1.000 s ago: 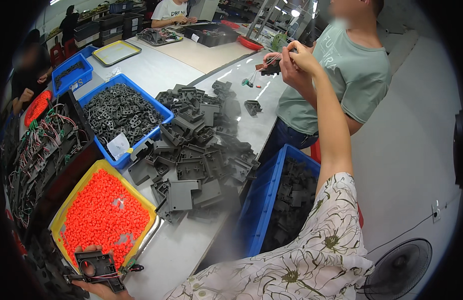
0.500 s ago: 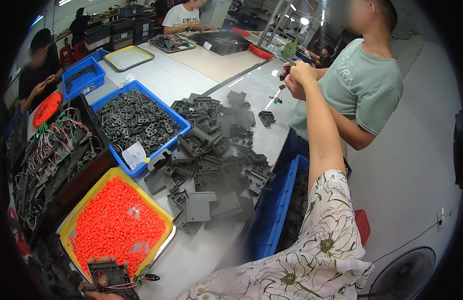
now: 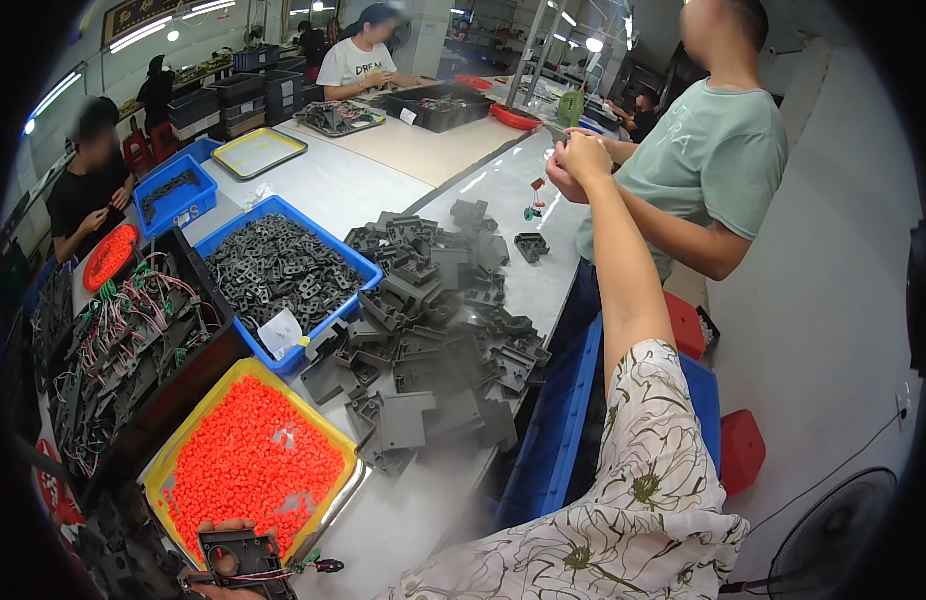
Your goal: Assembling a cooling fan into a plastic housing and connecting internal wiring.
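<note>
At the lower left my left hand (image 3: 226, 524) is closed around a dark grey plastic housing (image 3: 241, 556) with a round opening; thin wires run from its side. My right arm, in a floral sleeve, stretches far forward, and my right hand (image 3: 589, 158) is closed by the hands of a co-worker in a light green shirt (image 3: 705, 150). A grey piece (image 3: 557, 132) shows at those hands; who grips it is unclear. Below them is a small green part with wires (image 3: 532, 212); whether it hangs or lies on the table cannot be told.
A yellow-rimmed tray of small orange pieces (image 3: 155, 482) lies beside my left hand. Beyond are a blue bin of dark parts (image 3: 361, 262), a black crate of wired parts (image 3: 225, 345) and heaped grey housings (image 3: 403, 418). A blue crate (image 3: 558, 440) stands beside the table; a fan (image 3: 833, 540) is at right.
The view has shifted, so most of the table scene sits lower. My right hand has moved slightly left by the co-worker's hands. My left hand still holds the housing.
</note>
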A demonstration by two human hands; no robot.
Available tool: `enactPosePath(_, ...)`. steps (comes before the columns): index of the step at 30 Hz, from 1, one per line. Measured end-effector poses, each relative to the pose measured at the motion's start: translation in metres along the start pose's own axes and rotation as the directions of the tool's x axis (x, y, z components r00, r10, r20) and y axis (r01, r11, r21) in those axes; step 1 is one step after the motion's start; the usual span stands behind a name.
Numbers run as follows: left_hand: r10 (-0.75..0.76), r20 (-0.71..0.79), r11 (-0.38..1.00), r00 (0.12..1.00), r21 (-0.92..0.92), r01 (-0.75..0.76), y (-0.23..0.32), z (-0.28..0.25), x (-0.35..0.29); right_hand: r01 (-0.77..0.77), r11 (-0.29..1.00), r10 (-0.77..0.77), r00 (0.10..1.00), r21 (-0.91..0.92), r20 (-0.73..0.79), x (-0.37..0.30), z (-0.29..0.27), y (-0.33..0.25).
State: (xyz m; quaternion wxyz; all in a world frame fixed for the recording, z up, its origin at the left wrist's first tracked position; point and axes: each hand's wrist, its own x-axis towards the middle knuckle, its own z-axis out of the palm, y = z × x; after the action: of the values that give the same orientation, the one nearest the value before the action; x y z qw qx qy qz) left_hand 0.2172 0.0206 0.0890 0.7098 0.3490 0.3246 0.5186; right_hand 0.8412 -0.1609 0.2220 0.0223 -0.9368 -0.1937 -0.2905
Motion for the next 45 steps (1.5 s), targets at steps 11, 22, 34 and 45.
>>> enactPosePath(11, -0.024, -0.074, 0.998, 0.997, -0.067, 0.019, -0.004, -0.006, 0.005, -0.09, 0.995, 0.096, 0.986, 0.047, -0.138, -0.002, -0.001, 0.012)
enactPosePath(22, 0.009, -0.063, 1.0, 0.998, -0.023, -0.01, 0.007, 0.012, -0.003, -0.16, 0.985, 0.168, 0.978, 0.071, -0.124, -0.009, -0.001, 0.009)
enactPosePath(34, 0.059, 0.002, 0.998, 0.998, -0.037, -0.059, 0.006, 0.006, -0.003, -0.166, 0.986, 0.169, 0.964, 0.034, -0.206, -0.009, 0.01, 0.022)
enactPosePath(45, 0.054, -0.079, 0.998, 0.995, -0.024, -0.056, -0.012, -0.019, 0.009, -0.17, 0.984, 0.175, 0.98, 0.05, -0.092, -0.02, 0.001, 0.011)
